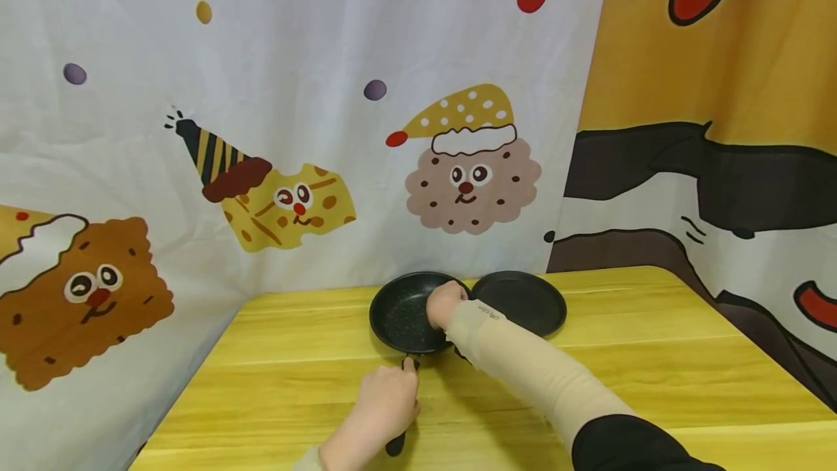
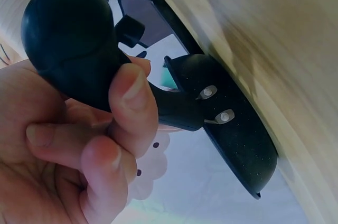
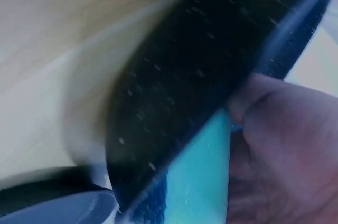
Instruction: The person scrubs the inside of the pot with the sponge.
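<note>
The pan (image 1: 404, 311) is steadied on the yellow surface (image 1: 275, 384), its handle (image 2: 79, 49) gripped by the left hand (image 1: 386, 402). A blue sponge (image 3: 198, 182) is pressed inside the pan by the right hand (image 1: 445, 304), fingers curled around it. Wiping appears underway, not finished; a black plate (image 1: 523, 300) lies just beside.

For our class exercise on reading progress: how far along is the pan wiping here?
Under way. The left hand grips the pan handle, steadying the black pan on the table. The right hand presses something blue inside it. The black plate beside it lies untouched.
</note>
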{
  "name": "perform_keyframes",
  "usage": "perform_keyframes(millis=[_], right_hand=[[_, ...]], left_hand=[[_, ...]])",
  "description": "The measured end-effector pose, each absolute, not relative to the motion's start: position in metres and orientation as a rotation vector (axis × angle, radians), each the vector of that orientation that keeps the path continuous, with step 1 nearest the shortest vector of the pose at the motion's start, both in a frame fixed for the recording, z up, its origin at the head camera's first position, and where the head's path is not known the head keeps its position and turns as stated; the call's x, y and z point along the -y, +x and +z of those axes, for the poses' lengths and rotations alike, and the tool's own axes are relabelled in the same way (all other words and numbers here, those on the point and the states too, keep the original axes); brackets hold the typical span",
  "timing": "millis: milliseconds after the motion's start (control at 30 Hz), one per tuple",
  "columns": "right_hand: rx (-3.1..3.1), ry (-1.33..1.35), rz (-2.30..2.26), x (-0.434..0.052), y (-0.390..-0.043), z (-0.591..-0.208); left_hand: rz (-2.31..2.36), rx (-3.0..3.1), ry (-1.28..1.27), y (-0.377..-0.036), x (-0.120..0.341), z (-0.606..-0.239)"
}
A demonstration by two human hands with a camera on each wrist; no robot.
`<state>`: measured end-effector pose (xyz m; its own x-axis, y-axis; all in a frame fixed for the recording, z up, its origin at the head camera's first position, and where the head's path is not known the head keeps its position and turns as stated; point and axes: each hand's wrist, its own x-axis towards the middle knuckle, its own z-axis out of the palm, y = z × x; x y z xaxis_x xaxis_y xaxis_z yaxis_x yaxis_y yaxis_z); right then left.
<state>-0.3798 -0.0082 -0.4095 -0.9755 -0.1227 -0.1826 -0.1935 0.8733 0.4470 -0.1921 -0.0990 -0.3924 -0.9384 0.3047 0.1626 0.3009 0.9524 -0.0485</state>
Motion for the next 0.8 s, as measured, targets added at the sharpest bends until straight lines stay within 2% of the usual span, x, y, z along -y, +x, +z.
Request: perform_keyframes(millis=[200,433,800], right_hand=[[-2.772,-0.287,0.393,-0.007,-0.382,-0.388],[-2.469,-0.202,-0.035,-0.023,-0.389,-0.364],[-2.332,-0.577,-0.058,-0.041,-0.399,-0.372]], left_hand=[[0.033,2.956,-0.481,-0.194,0.099,-0.392],[0.023,2.993,-0.505,-0.196,0.099,-0.391],[-0.001,3.026,-0.512,-0.196,0.102,-0.389]])
